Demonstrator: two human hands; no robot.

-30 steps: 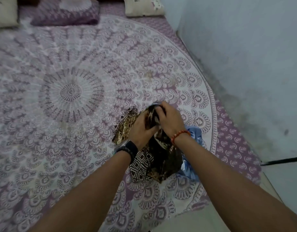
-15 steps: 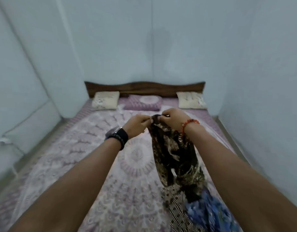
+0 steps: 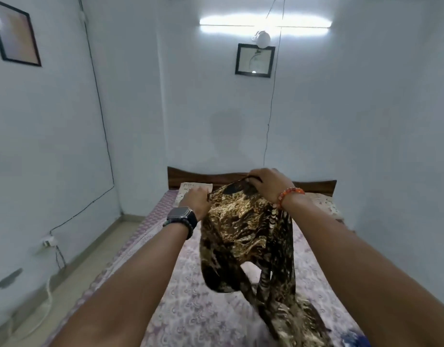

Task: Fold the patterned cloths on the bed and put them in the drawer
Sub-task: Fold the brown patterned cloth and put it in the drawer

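A brown-and-gold patterned cloth hangs in the air above the bed, its lower end trailing down to the sheet at the bottom right. My left hand, with a watch on the wrist, pinches the cloth's upper left edge. My right hand, with an orange bead bracelet, grips the upper right edge a little higher. A bit of blue patterned cloth shows at the bottom right edge. No drawer is in view.
The bed has a purple mandala sheet, a wooden headboard and pillows at the far end. Walls close in behind and on the right. A strip of floor with cables runs along the bed's left side.
Both hands lifted the brown-and-gold cloth off the bed and raised it, then moved apart, spreading its top edge. My view tilted up from the sheet to the far wall.
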